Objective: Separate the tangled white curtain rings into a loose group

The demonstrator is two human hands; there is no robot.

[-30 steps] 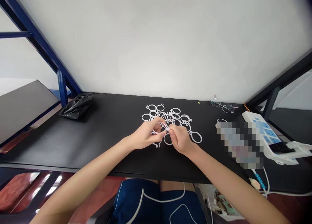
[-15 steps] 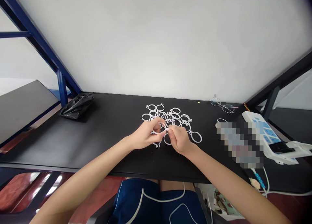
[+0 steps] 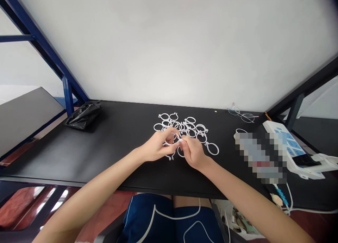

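Note:
Between my two hands is a white plastic ring [image 3: 169, 143] with a clasp end. My left hand [image 3: 160, 144] grips its curve with thumb and fingers. At the clasp on the ring's right side, my right hand [image 3: 194, 151] pinches with thumb and forefinger, partly covering it. Beneath and beyond the hands lies a loose pile of similar white rings [image 3: 192, 132], several with small knobbed ends. One ring [image 3: 212, 154] lies at the pile's right edge. Fingers hide part of the held ring and some of the pile.
The rings lie on a black table [image 3: 118, 130] against a white wall. A crumpled black bag [image 3: 83, 115] sits at the left. To the right are eyeglasses [image 3: 247, 118], a blurred-out object [image 3: 260, 158] and a white power strip [image 3: 285, 141] with a plug and cables.
Hardly anything differs. My right fingers have shifted very slightly at the ring's clasp, while my left hand keeps its hold.

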